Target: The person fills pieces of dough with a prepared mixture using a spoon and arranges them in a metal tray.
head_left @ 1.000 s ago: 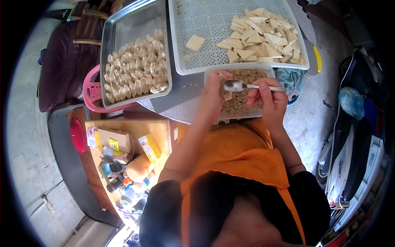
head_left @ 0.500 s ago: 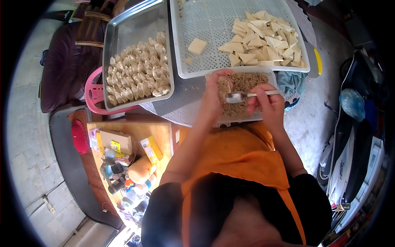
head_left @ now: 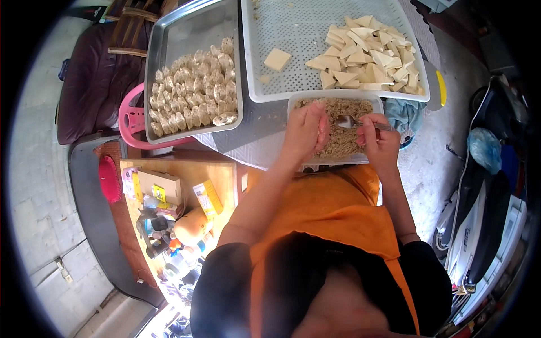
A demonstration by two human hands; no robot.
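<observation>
My right hand (head_left: 381, 138) grips a metal spoon (head_left: 345, 121) by its handle, the bowl down at the brown crumbly filling (head_left: 341, 141) in a white plastic tub (head_left: 293, 101). My left hand (head_left: 307, 128) is closed over the tub's left side; what its fingers hold is hidden. Beyond the tub, a white perforated tray (head_left: 307, 34) carries a heap of pale tofu triangles (head_left: 372, 59) and one square tofu piece (head_left: 277, 59) apart from them. To the left, a metal tray (head_left: 191, 34) holds rows of filled pieces (head_left: 194, 90).
A pink plastic basket or stool (head_left: 131, 115) sits beneath the metal tray. Beside the tub's right side lies a blue-green cloth (head_left: 404, 115). A wooden cabinet top (head_left: 222, 174) at my left bears boxes and bottles. A parked scooter (head_left: 479, 219) stands at the far right.
The spoon has gone from beside my left hand down to the filling. My left hand has turned, hiding the tan, filling-covered piece seen in it before. The view has shifted slightly.
</observation>
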